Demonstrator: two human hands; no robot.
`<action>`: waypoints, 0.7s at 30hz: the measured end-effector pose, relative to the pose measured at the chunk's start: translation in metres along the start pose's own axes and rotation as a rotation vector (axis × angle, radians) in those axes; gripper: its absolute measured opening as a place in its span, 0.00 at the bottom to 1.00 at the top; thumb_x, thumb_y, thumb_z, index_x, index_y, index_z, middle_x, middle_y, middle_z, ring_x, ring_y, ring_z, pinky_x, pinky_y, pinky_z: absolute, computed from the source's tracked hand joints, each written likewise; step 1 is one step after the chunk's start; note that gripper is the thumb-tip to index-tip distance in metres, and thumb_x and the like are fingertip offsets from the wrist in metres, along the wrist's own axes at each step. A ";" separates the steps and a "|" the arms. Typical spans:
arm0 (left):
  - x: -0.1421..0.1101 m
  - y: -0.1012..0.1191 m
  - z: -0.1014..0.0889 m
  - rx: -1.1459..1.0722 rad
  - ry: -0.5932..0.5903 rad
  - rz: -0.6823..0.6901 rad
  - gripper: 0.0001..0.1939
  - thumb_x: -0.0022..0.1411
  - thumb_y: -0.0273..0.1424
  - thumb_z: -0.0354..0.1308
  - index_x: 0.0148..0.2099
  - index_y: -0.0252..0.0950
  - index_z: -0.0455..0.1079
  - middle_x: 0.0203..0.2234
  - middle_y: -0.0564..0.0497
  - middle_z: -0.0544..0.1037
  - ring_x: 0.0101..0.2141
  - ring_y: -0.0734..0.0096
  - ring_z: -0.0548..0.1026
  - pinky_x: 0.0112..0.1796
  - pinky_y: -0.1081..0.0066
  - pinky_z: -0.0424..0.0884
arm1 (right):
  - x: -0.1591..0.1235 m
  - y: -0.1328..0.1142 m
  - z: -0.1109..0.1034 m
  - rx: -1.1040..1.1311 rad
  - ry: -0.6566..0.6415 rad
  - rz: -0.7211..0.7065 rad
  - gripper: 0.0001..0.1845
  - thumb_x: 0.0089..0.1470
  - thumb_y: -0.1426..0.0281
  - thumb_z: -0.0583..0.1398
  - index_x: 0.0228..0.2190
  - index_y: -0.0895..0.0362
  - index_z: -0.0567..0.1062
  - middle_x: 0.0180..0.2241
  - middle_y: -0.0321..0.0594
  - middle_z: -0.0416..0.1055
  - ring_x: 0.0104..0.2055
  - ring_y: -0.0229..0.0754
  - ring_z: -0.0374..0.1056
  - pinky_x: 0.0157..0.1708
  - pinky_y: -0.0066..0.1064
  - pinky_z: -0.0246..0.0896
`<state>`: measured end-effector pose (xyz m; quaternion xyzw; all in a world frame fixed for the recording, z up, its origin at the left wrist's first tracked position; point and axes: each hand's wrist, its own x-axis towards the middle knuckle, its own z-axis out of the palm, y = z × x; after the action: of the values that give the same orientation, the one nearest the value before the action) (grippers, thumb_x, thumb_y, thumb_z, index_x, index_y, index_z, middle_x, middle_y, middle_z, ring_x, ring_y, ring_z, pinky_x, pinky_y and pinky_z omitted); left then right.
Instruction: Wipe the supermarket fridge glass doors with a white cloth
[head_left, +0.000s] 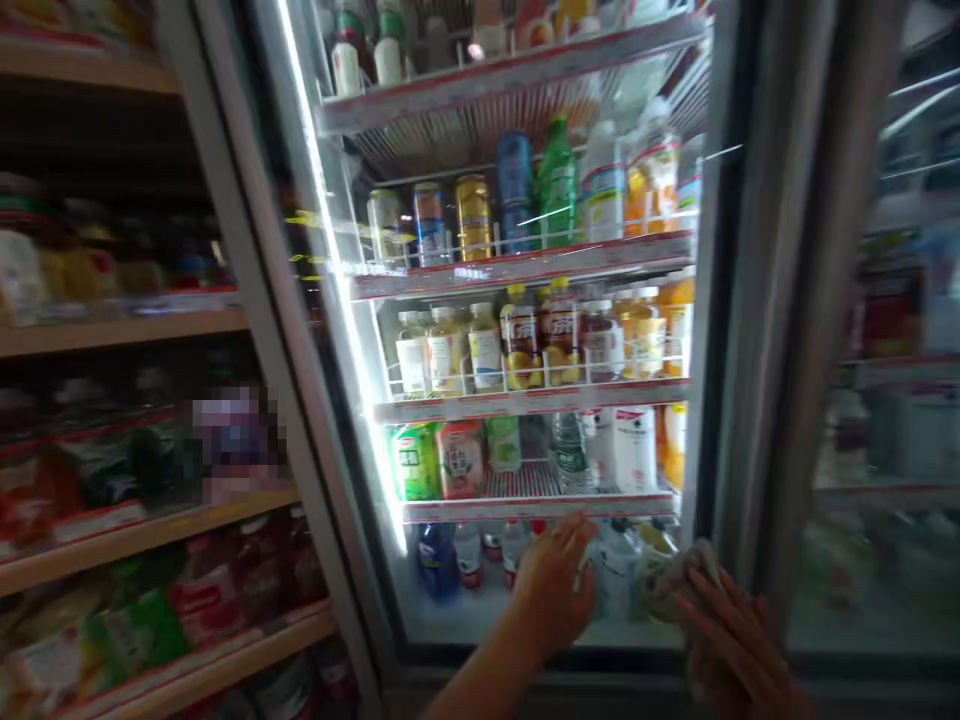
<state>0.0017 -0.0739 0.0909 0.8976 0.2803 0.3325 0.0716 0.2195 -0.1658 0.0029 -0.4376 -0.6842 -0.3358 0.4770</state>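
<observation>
While I reached in at the bottom of the tall glass-door drinks fridge [724, 330], my left hand [553, 585] was low down by the lowest shelf. Its fingers [577, 540] were close together, but I could not tell if they held anything. The nearest thing was a white plastic bottle [619, 578]. My right hand [724, 645] lay on a pale crumpled cloth [679, 580], with its fingers [731, 610] spread apart. I could not tell if they clamped it.

The bottles stood close, so one bump could have tipped one into the next. A cold, slick bottle could also have slid out of my fingers. Beside them stood a dark blue plastic bottle [439, 560]. Higher up, the wire shelves held a green juice carton [416, 460], clear bottles of yellow drink with yellow caps [521, 340], and shiny gold metal cans [474, 218].
</observation>
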 end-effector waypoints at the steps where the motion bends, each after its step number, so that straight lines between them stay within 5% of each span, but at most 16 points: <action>1: 0.012 0.008 0.011 -0.064 0.013 -0.036 0.28 0.59 0.26 0.47 0.62 0.41 0.58 0.60 0.46 0.65 0.59 0.64 0.64 0.58 0.57 0.62 | 0.006 0.002 -0.009 -0.016 0.040 0.051 0.23 0.61 0.71 0.52 0.57 0.50 0.66 0.60 0.38 0.63 0.64 0.47 0.52 0.67 0.45 0.37; 8: 0.080 0.056 0.091 -0.399 -0.010 -0.139 0.26 0.61 0.34 0.50 0.62 0.39 0.58 0.56 0.44 0.68 0.52 0.62 0.70 0.53 0.59 0.68 | 0.011 0.041 -0.027 -0.090 0.213 0.212 0.23 0.61 0.76 0.50 0.56 0.51 0.68 0.60 0.41 0.63 0.64 0.49 0.55 0.65 0.52 0.43; 13: 0.107 0.088 0.148 -0.340 -0.078 -0.187 0.25 0.62 0.37 0.51 0.61 0.40 0.58 0.56 0.42 0.69 0.56 0.57 0.66 0.55 0.56 0.64 | 0.019 0.077 -0.031 -0.087 0.277 0.308 0.22 0.61 0.78 0.50 0.54 0.52 0.69 0.59 0.40 0.64 0.63 0.46 0.57 0.64 0.46 0.50; 21: 0.119 0.114 0.159 -0.330 -0.053 -0.376 0.23 0.65 0.37 0.44 0.62 0.42 0.55 0.54 0.42 0.70 0.54 0.58 0.69 0.51 0.61 0.65 | 0.057 0.097 -0.036 0.019 0.281 0.399 0.24 0.60 0.78 0.49 0.54 0.49 0.69 0.57 0.39 0.67 0.60 0.44 0.62 0.57 0.41 0.62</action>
<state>0.2284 -0.0943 0.0708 0.8144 0.3821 0.3308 0.2851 0.3121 -0.1436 0.0721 -0.5088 -0.5143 -0.2860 0.6283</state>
